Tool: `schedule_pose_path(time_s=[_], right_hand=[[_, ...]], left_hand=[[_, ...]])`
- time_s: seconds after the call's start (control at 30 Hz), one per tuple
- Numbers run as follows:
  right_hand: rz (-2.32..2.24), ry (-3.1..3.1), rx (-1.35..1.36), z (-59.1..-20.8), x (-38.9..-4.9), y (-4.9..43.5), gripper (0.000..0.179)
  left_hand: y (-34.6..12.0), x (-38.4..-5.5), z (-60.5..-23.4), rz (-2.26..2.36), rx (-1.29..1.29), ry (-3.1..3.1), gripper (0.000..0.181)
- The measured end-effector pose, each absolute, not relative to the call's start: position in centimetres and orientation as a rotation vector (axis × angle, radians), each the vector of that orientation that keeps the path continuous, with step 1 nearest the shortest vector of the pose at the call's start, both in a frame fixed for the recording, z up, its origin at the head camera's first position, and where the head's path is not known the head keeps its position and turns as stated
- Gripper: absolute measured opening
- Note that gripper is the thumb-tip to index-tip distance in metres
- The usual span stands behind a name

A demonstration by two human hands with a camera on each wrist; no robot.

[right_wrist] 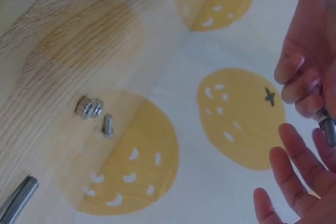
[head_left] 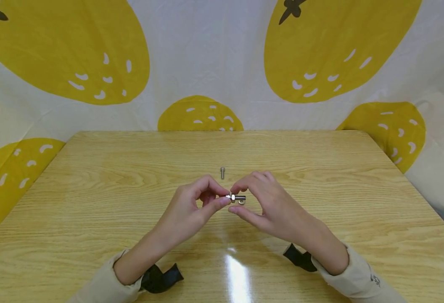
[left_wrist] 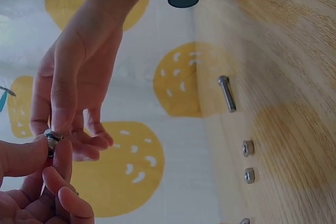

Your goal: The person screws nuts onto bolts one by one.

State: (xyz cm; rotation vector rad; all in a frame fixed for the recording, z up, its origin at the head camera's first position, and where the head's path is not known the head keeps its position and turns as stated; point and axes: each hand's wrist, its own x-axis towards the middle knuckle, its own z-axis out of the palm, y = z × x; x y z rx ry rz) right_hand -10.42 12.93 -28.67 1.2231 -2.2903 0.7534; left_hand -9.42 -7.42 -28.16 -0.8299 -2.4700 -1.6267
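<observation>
wood-grained table (head_left: pixel 222 235), white cloth (head_left: pixel 207 50) behind it, yellow fruit prints (head_left: pixel 343 46), bright reflection (head_left: pixel 239 277)

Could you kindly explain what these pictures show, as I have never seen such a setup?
There is no machine: a person works bare-handed. One camera sits on the head, looking forward and down; the others sit on each wrist, watching that hand. The left hand pinches a bolt with a nut around its shaft. The right hand is close to them; whether it touches, I cannot tell. On the wooden table lie another bolt, a loose nut, a second nut and, cut off by the right wrist picture's edge, a threaded metal piece.
</observation>
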Motion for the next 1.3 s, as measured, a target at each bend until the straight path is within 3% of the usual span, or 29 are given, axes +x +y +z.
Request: schedule_pose_path(time_s=[0.23, 0.97, 1.3], right_hand=[[0.774, -2.189, 1.275, -28.66, -10.56, 12.82, 0.024], [0.742, -2.302, 1.227, -28.72, -10.51, 13.05, 0.04], [0.777, -2.218, 1.265, -28.58, -10.48, 12.94, 0.026]], left_hand=[[-7.37, -9.42, -28.16, -1.622, -0.825, -2.474, 0.008], [-7.32, -9.38, -28.15, -1.637, -0.833, -2.473, 0.008], [-7.33, -9.38, -28.1, -1.629, -0.814, -2.488, 0.009]])
